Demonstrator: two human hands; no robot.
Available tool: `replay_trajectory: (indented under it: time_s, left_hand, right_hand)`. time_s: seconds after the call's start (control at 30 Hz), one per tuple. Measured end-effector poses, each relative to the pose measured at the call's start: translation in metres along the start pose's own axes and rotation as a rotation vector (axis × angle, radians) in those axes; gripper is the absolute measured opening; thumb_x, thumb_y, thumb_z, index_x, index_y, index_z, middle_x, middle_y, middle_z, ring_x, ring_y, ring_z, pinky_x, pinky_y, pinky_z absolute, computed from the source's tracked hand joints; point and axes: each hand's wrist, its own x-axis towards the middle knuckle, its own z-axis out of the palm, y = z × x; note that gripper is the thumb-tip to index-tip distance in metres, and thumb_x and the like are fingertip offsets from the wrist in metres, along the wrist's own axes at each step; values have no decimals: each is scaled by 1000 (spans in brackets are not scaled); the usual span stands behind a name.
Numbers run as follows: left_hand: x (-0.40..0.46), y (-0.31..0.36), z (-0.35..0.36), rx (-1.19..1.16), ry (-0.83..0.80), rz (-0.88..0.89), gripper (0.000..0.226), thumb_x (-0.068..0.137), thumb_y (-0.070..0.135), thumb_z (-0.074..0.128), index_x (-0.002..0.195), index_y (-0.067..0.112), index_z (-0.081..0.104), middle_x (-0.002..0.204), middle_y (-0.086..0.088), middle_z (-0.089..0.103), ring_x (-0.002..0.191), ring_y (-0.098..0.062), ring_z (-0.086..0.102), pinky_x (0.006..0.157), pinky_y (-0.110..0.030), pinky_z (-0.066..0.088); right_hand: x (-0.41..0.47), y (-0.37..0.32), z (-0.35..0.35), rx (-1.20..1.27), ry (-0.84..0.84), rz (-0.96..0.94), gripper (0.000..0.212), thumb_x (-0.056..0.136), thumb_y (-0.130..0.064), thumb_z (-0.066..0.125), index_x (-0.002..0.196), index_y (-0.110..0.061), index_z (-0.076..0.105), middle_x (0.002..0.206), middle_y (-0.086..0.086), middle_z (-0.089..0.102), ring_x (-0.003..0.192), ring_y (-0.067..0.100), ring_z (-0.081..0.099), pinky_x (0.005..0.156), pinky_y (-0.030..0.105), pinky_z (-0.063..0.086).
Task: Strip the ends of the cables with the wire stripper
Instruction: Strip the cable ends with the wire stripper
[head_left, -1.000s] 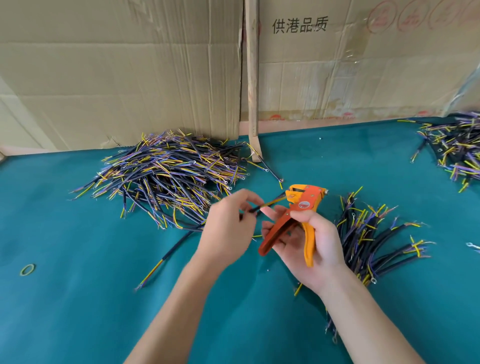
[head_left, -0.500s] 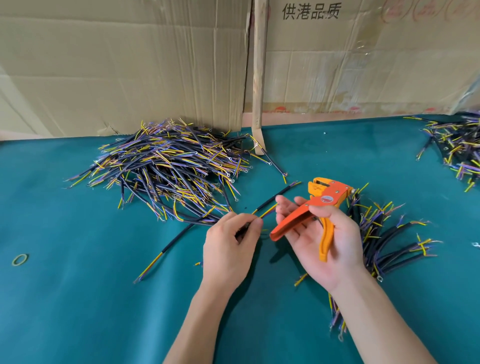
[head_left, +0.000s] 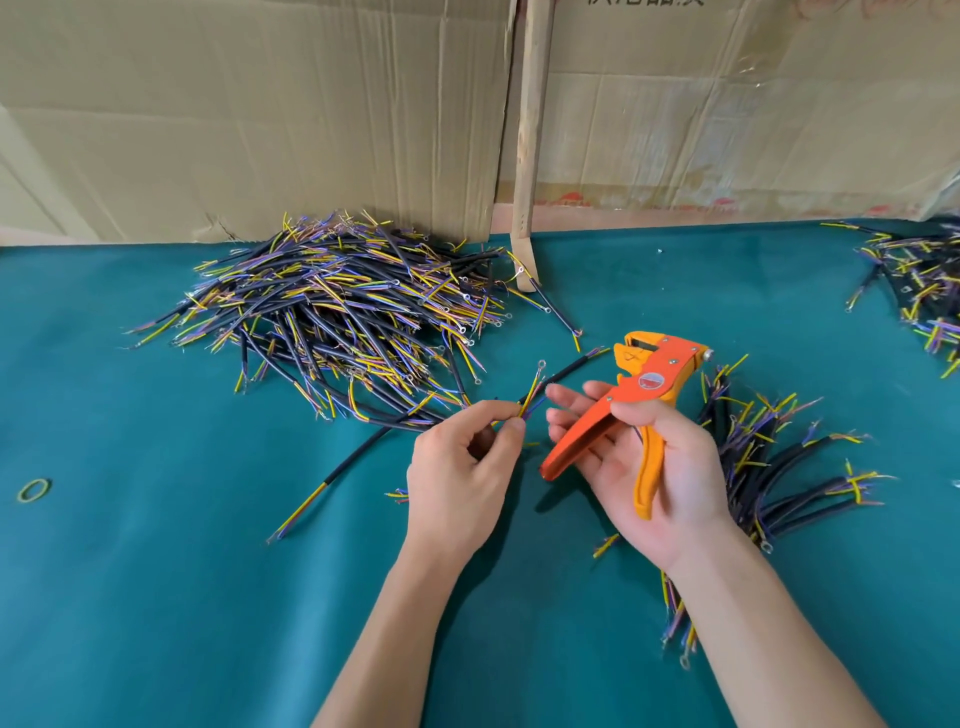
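My right hand (head_left: 660, 483) holds the orange wire stripper (head_left: 644, 400) by its handles, thumb over the top, jaws pointing up and away. My left hand (head_left: 457, 467) pinches the yellow and purple wire ends of a black cable (head_left: 532, 397) between thumb and forefinger, just left of the stripper. The wire tips, one with a ring terminal, stick up toward the right hand's fingertips. A large heap of black cables (head_left: 337, 317) lies behind my left hand. A smaller bundle of cables (head_left: 779, 467) lies under and right of my right hand.
A single long black cable (head_left: 363, 457) lies on the green table cloth (head_left: 156, 571) left of my left hand. A small rubber band (head_left: 34, 490) sits at the far left. Another cable pile (head_left: 919, 291) is at the far right. Cardboard sheets (head_left: 260, 119) and a wooden stick (head_left: 530, 145) stand behind.
My left hand drew the cable away from the stripper's jaws and down toward the table, then took hold of wire ends. The right hand with the stripper shifted to the right.
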Motion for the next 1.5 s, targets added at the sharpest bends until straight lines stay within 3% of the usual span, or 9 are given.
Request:
replay_trajectory:
  time_s: [0.33, 0.53, 0.77, 0.93, 1.03, 1.13, 1.23, 1.33, 1.5]
  left_hand:
    - [4, 1, 1, -34, -27, -30, 9, 85, 36, 56, 89, 30, 63, 63, -5, 56, 68, -33, 57, 71, -52, 52]
    - [4, -1, -1, 88, -108, -29, 12, 85, 40, 53, 90, 31, 60, 65, 1, 61, 68, -24, 56, 70, -41, 48]
    - [3, 3, -4, 10, -143, -90, 15, 84, 35, 56, 88, 27, 67, 70, 10, 70, 74, -23, 66, 79, -46, 55]
    - [-4, -3, -5, 106, 98, 193, 13, 84, 11, 65, 89, 22, 72, 80, 15, 66, 80, -6, 62, 76, -21, 49]
    - [-9, -7, -8, 220, 331, 217, 10, 84, 23, 61, 74, 22, 60, 61, 13, 52, 62, -12, 50, 60, -30, 46]
    - [-18, -1, 2, 381, 159, 7, 42, 91, 50, 45, 63, 19, 43, 49, 3, 47, 51, -22, 39, 53, -34, 41]
    - [-21, 13, 12, -248, -28, -261, 44, 102, 52, 43, 84, 17, 62, 74, -3, 74, 60, -20, 71, 51, -30, 51]
    - [-13, 17, -1, -852, -3, -401, 35, 108, 30, 44, 107, 2, 64, 95, -21, 75, 77, -27, 74, 58, -32, 57]
    - [-5, 9, -18, -1023, 34, -422, 29, 107, 19, 42, 111, 5, 67, 93, -14, 74, 78, -21, 71, 71, -31, 57]
  right_hand:
    - [0, 9, 3, -45, -29, 42, 56, 63, -12, 70, 116, -1, 57, 122, 33, 68, 91, 37, 72, 81, 41, 62]
    - [0, 6, 4, -8, -39, 40, 53, 63, -11, 71, 113, -1, 58, 125, 32, 67, 93, 38, 72, 83, 40, 61]
    - [2, 7, 4, 35, -30, 38, 57, 60, -10, 73, 115, 1, 59, 107, 31, 69, 95, 40, 71, 87, 43, 61]
    - [1, 4, 3, 88, -22, 3, 55, 60, -11, 73, 112, 2, 60, 99, 27, 70, 91, 38, 72, 83, 41, 61]
    - [-1, -3, 1, 201, -32, -23, 52, 61, -11, 73, 109, 3, 61, 96, 22, 69, 89, 35, 72, 84, 40, 61]
    - [-3, -8, 0, 227, -80, -14, 44, 64, -12, 72, 105, 2, 66, 97, 18, 68, 88, 31, 71, 84, 38, 60]
    - [-8, -11, 1, 138, -222, 81, 46, 61, -15, 80, 103, 1, 70, 95, 18, 67, 84, 30, 69, 81, 38, 60]
    - [-12, -6, 5, 41, -360, 199, 50, 61, -13, 83, 105, 2, 67, 92, 22, 65, 81, 35, 65, 79, 41, 59]
    - [-13, 8, 11, -152, -356, 274, 54, 55, -12, 87, 104, 1, 67, 95, 29, 65, 85, 43, 64, 80, 46, 59]
